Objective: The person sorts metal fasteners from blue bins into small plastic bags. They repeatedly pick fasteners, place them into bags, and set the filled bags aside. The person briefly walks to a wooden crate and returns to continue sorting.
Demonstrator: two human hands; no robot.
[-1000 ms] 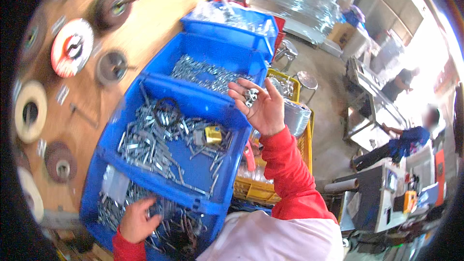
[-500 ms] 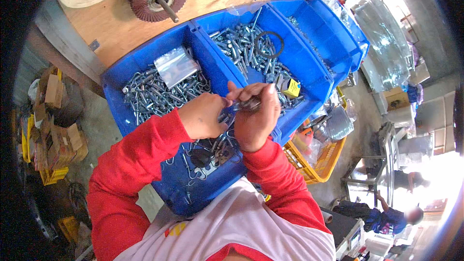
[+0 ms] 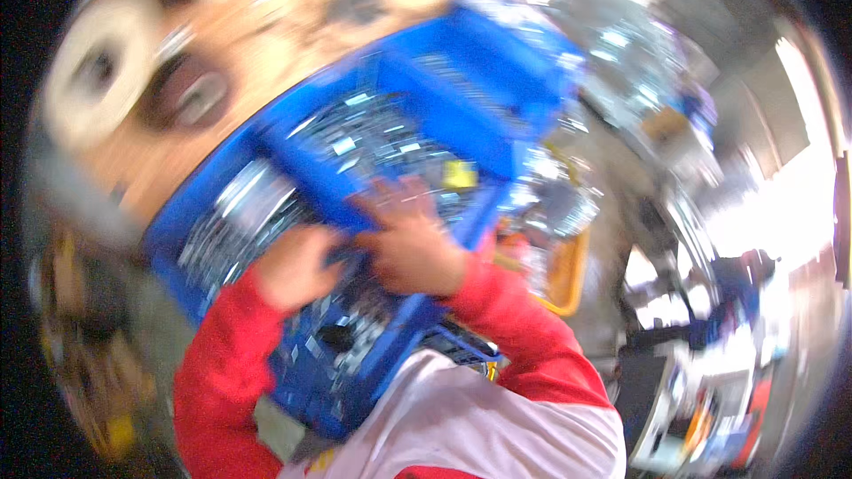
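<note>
Motion smears the whole view. My left hand (image 3: 300, 268) is over the near part of the left blue bin (image 3: 169, 253), its fingers pointing toward my other hand. My right hand (image 3: 413, 247) is close beside it at the bin's right wall, some fingers stretching up and away from me. Whether either hand holds something is lost in the blur. Loose metal fasteners (image 3: 209, 248) fill the bin's far part, and a clear plastic bag (image 3: 257, 193) lies on them. A dark object (image 3: 337, 337) sits among more metal pieces near me.
A second blue bin (image 3: 373, 66) to the right holds metal fasteners and a small yellow box (image 3: 459, 174). Abrasive wheels (image 3: 188, 93) and a pale roll (image 3: 102, 71) rest on the wooden bench (image 3: 266, 44). A yellow crate (image 3: 568, 279) stands right. A person (image 3: 723, 306) is farther off.
The view has swung, and the bins have shifted left in it. My hands, earlier together around something small, now sit slightly apart and lower. Fingers of my right hand have spread out more.
</note>
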